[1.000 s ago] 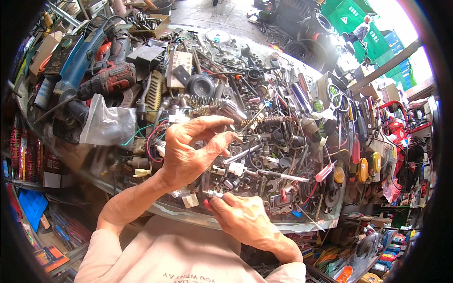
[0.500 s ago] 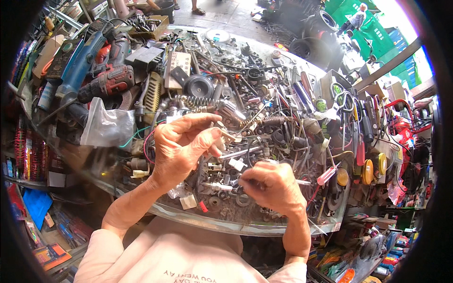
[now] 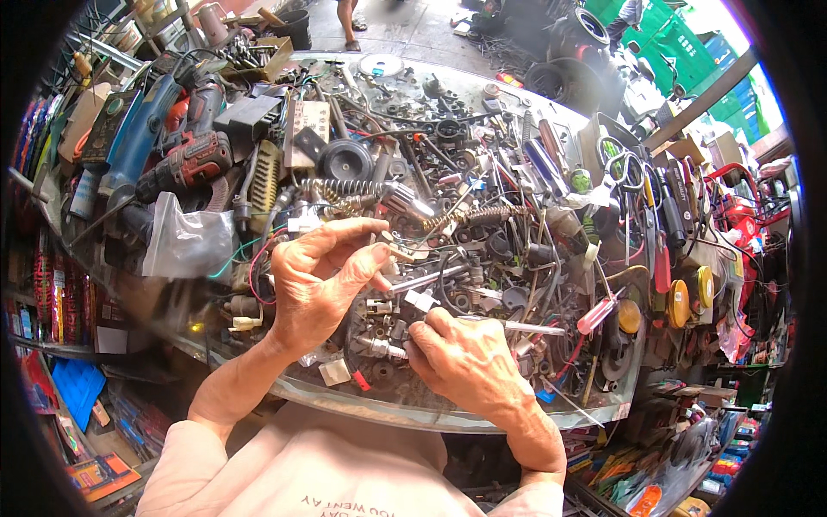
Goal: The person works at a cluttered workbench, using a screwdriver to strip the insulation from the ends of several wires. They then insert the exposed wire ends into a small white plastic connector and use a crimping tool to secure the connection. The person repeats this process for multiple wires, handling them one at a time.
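My left hand (image 3: pixel 323 280) raised over worktop (image 3: pixel 448 412), thumb and forefinger pinched on small pale part (image 3: pixel 398 252) at hand's 2 o'clock. My right hand (image 3: pixel 469 362) low at 5 o'clock from left, fingers curled down among metal fittings (image 3: pixel 379 332); whether it grips anything, cannot tell. Coil spring (image 3: pixel 345 187) at 12 o'clock from left hand, clear plastic bag (image 3: pixel 185 246) at 9 o'clock, red drill (image 3: pixel 185 164) at 10 o'clock. Red-handled screwdriver (image 3: pixel 594 314) at 3 o'clock from right hand.
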Motion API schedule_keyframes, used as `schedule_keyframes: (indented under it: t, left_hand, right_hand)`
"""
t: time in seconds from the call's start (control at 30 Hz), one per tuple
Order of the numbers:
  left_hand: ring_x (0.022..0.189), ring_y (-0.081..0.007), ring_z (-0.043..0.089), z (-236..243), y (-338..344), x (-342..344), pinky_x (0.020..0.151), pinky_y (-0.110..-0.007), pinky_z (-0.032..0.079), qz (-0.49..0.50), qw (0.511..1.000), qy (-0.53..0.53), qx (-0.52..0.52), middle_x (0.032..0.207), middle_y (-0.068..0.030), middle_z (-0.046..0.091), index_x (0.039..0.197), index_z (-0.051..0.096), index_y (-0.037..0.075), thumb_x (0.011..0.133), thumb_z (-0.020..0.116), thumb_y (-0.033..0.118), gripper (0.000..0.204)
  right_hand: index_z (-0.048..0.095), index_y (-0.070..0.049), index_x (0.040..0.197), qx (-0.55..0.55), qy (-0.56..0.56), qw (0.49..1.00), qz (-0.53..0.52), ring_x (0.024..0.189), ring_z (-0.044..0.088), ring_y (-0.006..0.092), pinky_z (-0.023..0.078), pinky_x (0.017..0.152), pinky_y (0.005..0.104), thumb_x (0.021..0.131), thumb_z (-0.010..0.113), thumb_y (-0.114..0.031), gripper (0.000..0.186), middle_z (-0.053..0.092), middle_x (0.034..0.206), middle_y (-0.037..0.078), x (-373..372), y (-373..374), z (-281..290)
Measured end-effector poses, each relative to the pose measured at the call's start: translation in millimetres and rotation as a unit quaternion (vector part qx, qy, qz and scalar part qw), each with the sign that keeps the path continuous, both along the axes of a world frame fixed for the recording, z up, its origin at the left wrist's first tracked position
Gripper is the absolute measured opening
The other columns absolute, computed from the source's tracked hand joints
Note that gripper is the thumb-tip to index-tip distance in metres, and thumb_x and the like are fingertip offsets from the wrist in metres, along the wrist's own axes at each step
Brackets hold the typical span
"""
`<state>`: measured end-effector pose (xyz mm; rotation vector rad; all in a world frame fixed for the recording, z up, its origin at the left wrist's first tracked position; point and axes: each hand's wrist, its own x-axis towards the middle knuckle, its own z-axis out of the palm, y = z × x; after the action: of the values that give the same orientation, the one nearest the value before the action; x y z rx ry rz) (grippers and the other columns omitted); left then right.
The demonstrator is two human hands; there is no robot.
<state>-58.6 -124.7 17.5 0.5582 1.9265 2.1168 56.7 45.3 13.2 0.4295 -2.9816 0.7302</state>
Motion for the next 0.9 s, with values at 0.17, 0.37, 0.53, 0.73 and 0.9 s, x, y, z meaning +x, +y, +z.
schedule_keyframes:
  t: [0.17, 0.37, 0.53, 0.73, 0.9]
  left_hand:
    - [0.067, -0.0124, 0.068, 12, -4, 7, 0.063, -0.024, 0.055, 0.004, 0.999, -0.036, 0.004, 0.088, -0.0101, 0.073, 0.114, 0.066, -0.006, 0.091, 0.069, 0.001, 0.024]
    - [0.068, -0.0116, 0.068, 9, 5, 19, 0.063, -0.024, 0.056, 0.01, 0.998, -0.06, 0.03, 0.085, -0.0078, 0.071, 0.115, 0.066, -0.006, 0.092, 0.069, 0.001, 0.025]
    - [0.07, -0.0146, 0.07, -3, 5, 23, 0.064, -0.024, 0.057, -0.015, 0.993, -0.093, 0.066, 0.092, -0.0107, 0.072, 0.118, 0.065, -0.006, 0.092, 0.069, 0.002, 0.027]
    - [0.07, -0.0146, 0.07, 0, 2, 19, 0.063, -0.024, 0.057, -0.043, 0.989, -0.129, 0.06, 0.094, -0.0117, 0.072, 0.12, 0.064, -0.005, 0.094, 0.068, 0.005, 0.029]
    - [0.068, -0.0135, 0.069, 0, 1, 22, 0.062, -0.024, 0.056, -0.057, 0.988, -0.131, 0.054, 0.094, -0.011, 0.072, 0.12, 0.064, -0.004, 0.094, 0.068, 0.004, 0.028]
  right_hand:
    - [0.062, -0.008, 0.087, 0.007, 0.016, 1.0, -0.01, 0.059, 0.063, 0.0254, 0.047, 0.052, 0.0401, 0.083, 0.072, -0.02, 0.016, 0.056, 0.078, 0.006, -2, -1, -5]
    - [0.067, -0.007, 0.093, -0.157, 0.117, 0.97, -0.144, 0.05, 0.062, 0.0102, 0.047, 0.047, 0.0252, 0.077, 0.08, -0.009, 0.021, 0.067, 0.072, 0.004, -9, 6, 6]
    - [0.068, -0.001, 0.094, -0.315, 0.121, 0.917, -0.212, 0.058, 0.062, 0.0027, 0.047, 0.052, 0.019, 0.076, 0.081, 0.002, 0.022, 0.071, 0.079, 0.002, -10, 11, 6]
    - [0.069, -0.001, 0.094, -0.315, 0.115, 0.924, -0.183, 0.059, 0.061, 0.0026, 0.046, 0.052, 0.019, 0.076, 0.081, 0.003, 0.022, 0.071, 0.086, 0.005, -8, 9, 7]
    - [0.07, -0.001, 0.097, -0.294, 0.149, 0.935, -0.132, 0.056, 0.06, 0.005, 0.045, 0.049, 0.0199, 0.072, 0.081, 0.006, 0.028, 0.07, 0.084, 0.006, -11, 7, 5]
